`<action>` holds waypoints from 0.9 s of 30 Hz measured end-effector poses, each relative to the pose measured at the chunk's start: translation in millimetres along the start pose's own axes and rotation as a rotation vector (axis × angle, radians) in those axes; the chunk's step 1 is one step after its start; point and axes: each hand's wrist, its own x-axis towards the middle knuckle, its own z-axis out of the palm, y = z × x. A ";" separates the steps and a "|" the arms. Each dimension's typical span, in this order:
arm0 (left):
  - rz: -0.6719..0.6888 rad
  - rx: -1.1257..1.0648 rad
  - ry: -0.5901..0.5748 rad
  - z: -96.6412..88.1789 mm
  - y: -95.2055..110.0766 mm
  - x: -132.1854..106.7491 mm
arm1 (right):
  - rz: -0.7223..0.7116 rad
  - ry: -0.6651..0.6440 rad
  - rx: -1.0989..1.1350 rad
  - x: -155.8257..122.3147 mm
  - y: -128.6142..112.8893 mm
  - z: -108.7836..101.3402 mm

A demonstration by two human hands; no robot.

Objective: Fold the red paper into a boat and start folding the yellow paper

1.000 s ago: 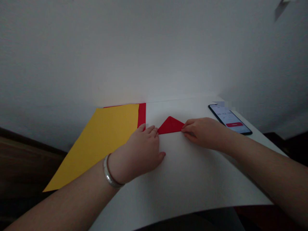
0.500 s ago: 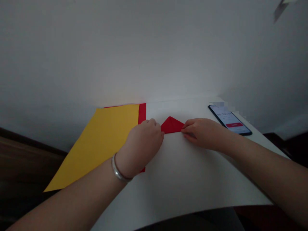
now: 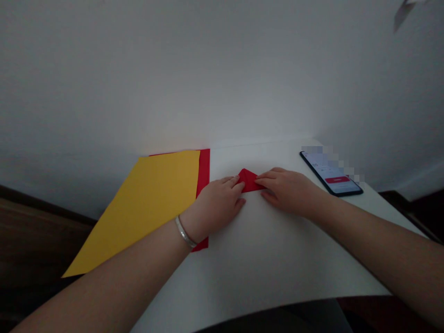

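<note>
Remote obs.: I see L hand [image 3: 222, 201] & R hand [image 3: 289, 190] w/ fingers [image 3: 266, 176] extended, no pinch seen, laid on L/R sides of red folded paper [image 3: 249, 181], far-ctr. tabletop [image 3: 274, 254]; uneven pressure could prob. skew its fold.

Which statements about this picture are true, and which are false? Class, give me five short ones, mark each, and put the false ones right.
1. The left hand has fingers on the small folded red paper. True.
2. The silver bracelet is on the right wrist. False: the silver bracelet is on the left wrist.
3. The yellow sheet lies over a red sheet. True.
4. The phone lies on top of the yellow sheet. False: the phone lies on the white table, toward its right side.
5. The right hand is touching the phone. False: its fingertips are on the small folded red paper.
</note>
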 end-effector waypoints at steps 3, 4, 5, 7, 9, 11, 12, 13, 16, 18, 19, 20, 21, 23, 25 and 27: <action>0.006 -0.042 0.038 0.8 -2.8 1.9 | -0.020 0.013 -0.003 1.4 7.2 3.3; 0.004 -0.044 0.042 1.4 -3.7 2.4 | -0.015 0.013 -0.014 1.5 9.7 4.0; 0.003 -0.041 0.042 2.0 -4.4 2.9 | -0.004 0.010 -0.031 1.4 11.6 4.2; 0.001 -0.030 0.038 2.5 -5.0 3.6 | 0.033 -0.001 -0.076 0.8 13.4 3.7; -0.009 -0.023 0.037 2.1 -4.9 3.9 | 0.062 -0.015 -0.109 0.1 12.5 2.1; -0.031 -0.023 0.041 0.9 -4.6 4.0 | 0.080 -0.023 -0.119 0.0 10.1 0.5; -0.045 -0.023 0.041 0.2 -4.4 4.1 | 0.080 -0.029 -0.121 0.2 8.9 -0.1; -0.059 -0.022 0.037 -0.6 -4.2 4.2 | 0.076 -0.037 -0.123 0.5 7.8 -0.5; -0.104 -0.017 0.023 -2.8 -3.8 4.6 | 0.098 -0.024 -0.118 1.2 5.9 -0.5; -0.131 -0.017 0.021 -4.1 -3.4 4.8 | 0.139 0.010 -0.088 1.0 5.8 0.6; -0.139 -0.018 0.027 -4.6 -3.2 4.7 | 0.157 0.028 -0.064 0.9 6.0 1.4; -0.142 -0.022 0.034 -5.1 -2.9 4.6 | 0.173 0.045 -0.037 0.7 6.6 2.3; -0.141 -0.029 0.041 -5.5 -2.6 4.4 | 0.188 0.059 -0.005 0.6 7.4 3.5; -0.147 -0.053 0.054 -6.1 -2.0 3.9 | 0.231 0.086 0.093 1.0 9.7 6.2; -0.161 -0.089 0.067 -6.1 -1.3 3.6 | 0.296 0.128 0.264 2.5 12.2 9.1; -0.172 -0.122 0.090 -5.6 -0.7 3.3 | 0.360 0.187 0.468 4.7 13.7 11.6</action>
